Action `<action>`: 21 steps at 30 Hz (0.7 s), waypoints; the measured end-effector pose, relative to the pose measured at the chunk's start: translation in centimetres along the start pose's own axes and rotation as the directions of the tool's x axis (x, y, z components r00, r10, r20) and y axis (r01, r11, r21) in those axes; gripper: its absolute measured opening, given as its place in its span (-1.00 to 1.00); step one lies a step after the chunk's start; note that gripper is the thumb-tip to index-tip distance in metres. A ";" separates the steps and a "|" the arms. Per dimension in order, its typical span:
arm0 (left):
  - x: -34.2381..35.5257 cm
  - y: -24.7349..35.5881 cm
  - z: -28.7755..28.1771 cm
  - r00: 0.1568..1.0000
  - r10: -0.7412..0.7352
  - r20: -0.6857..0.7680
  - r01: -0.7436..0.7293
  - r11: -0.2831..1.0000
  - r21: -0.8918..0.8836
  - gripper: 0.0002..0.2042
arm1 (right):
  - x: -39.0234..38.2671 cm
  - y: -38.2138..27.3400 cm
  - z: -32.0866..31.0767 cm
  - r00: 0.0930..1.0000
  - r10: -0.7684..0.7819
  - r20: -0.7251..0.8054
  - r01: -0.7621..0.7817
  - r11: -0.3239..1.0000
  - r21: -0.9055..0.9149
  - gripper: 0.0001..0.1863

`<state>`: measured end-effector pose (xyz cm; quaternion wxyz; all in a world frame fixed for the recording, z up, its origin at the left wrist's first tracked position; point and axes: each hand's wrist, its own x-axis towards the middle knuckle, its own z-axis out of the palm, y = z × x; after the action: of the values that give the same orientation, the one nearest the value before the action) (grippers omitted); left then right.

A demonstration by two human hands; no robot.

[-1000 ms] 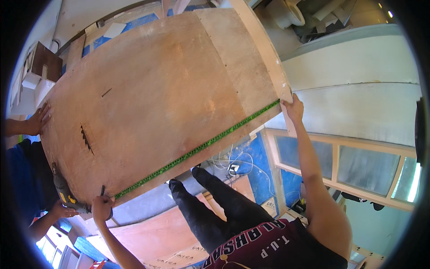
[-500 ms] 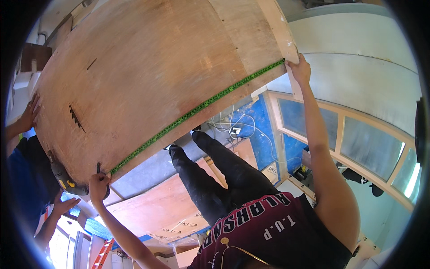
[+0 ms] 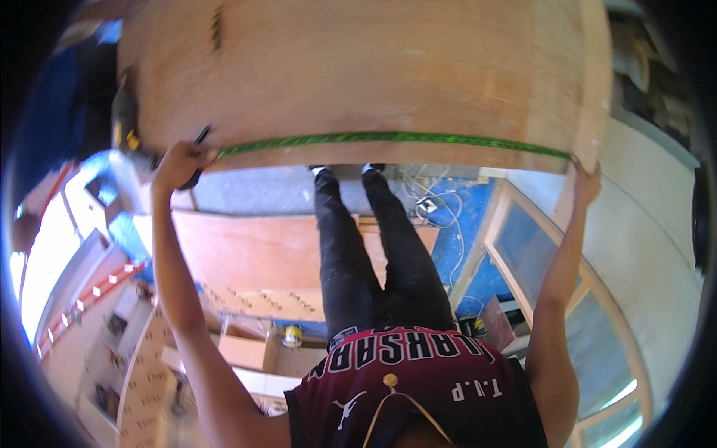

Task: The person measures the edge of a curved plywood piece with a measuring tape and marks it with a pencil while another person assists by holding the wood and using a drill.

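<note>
Left fingers [image 3: 197, 154], right fingers [image 3: 584, 174] clamped on green tape [image 3: 358, 137] along wooden panel [image 3: 373, 71]; blue floor [image 3: 469, 196], orange ladder [image 3: 95, 290] beyond.

Arms [image 3: 179, 291] reach forward, spread wide, left hand [image 3: 179, 166] and right hand [image 3: 588, 185] curled.

- Tabletop [image 3: 373, 82]: brown wood, plywood by its look, mostly matt, uneven in tone.
- Edge strip [image 3: 594, 82]: paler wood, matt.
- Measuring tape [image 3: 373, 137]: thin, smooth green ribbon; metal or plastic cannot be told.
- Pen [image 3: 203, 134]: dark, smooth, plastic-looking.
- Drill [image 3: 128, 123]: dark and yellow casing, apparently plastic, blurred.
- Trousers [image 3: 347, 261]: matt black cloth.
- Jersey [image 3: 429, 366]: dark red and black cloth, pale print.
- Pendant [image 3: 390, 380]: shiny gold-coloured metal.
- Window frame [image 3: 591, 287]: matt, pale wood around cloudy, glassy panes [image 3: 526, 243].
</note>
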<state>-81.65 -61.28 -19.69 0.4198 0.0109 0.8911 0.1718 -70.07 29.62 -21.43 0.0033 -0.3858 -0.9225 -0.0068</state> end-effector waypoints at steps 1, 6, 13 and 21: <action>0.0 0.6 -0.5 0.999 -0.027 0.043 0.030 0.998 -0.063 -0.51 | 0.0 0.5 0.2 1.000 -0.017 -0.010 0.017 1.000 -0.001 -0.03; -0.7 -0.3 -0.2 0.999 0.019 0.034 -0.012 0.982 -0.188 -0.58 | 0.6 0.2 0.5 0.997 -0.077 0.021 0.077 0.997 -0.007 -0.03; -0.8 1.1 -0.8 0.999 0.006 -0.039 -0.012 0.987 -0.158 -0.60 | 0.3 -0.2 0.4 0.997 -0.047 0.059 0.048 0.999 -0.006 0.02; 0.4 1.7 -1.5 0.999 -0.003 -0.044 0.001 0.999 -0.038 -0.60 | 1.1 0.8 0.4 0.994 -0.107 0.035 0.106 0.994 0.028 -0.03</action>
<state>-83.28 -60.05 -18.59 0.4005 -0.0018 0.8967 0.1886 -70.31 30.99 -21.79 -0.0086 -0.3360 -0.9418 0.0121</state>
